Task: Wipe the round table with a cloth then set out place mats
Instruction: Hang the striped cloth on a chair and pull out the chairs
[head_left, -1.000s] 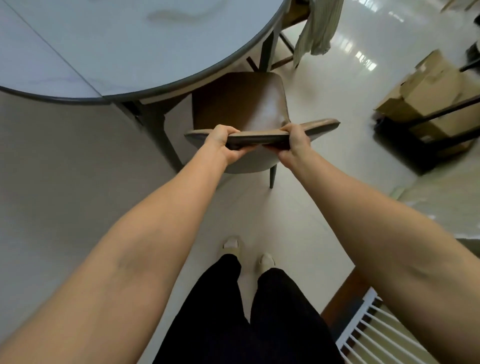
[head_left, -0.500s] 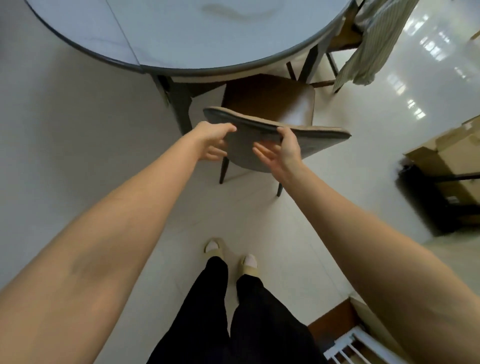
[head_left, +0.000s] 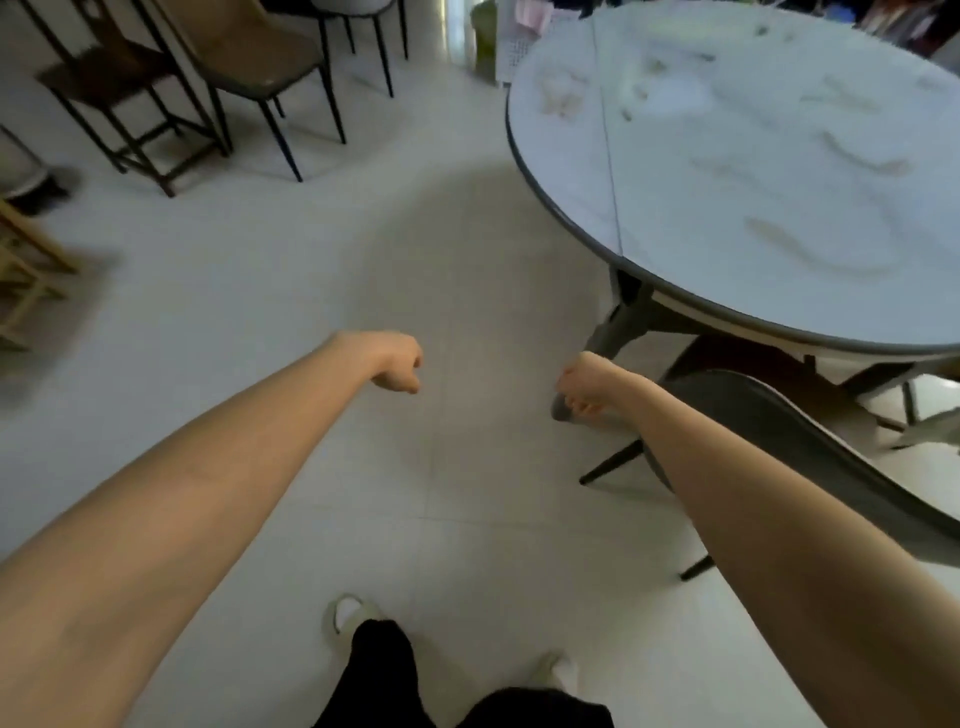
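Table (head_left: 753, 171), streaked and unwiped, sits beyond the right hand (head_left: 582, 387), whose fingers curl on the chair (head_left: 779, 426) edge; left hand (head_left: 397, 361) fisted, empty; no cloth visible, so fetch one.

A grey chair (head_left: 810, 447) stands on the white floor (head_left: 322, 291). Far from it, across the floor, stand a tan chair (head_left: 254, 67), a dark wooden chair (head_left: 104, 73) and a pale wooden frame (head_left: 26, 270).
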